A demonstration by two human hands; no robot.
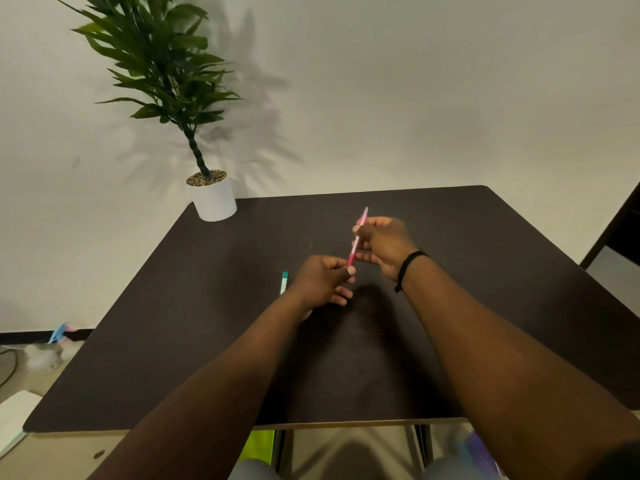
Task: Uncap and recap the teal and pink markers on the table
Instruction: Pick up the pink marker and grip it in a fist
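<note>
A pink marker (pixel 354 250) is held above the dark table (pixel 207 323), tilted with its far end pointing up and away. My right hand (pixel 384 245) grips its upper part. My left hand (pixel 323 280) pinches its lower end between thumb and fingers. Whether the cap is on or off is hidden by the fingers. A teal marker (pixel 283 283) lies flat on the table just left of my left hand, partly hidden behind it.
A potted plant in a white pot (pixel 214 200) stands at the table's far left corner, against the wall. A black band circles my right wrist (pixel 408 268). Clutter lies on the floor at the left (pixel 45 355).
</note>
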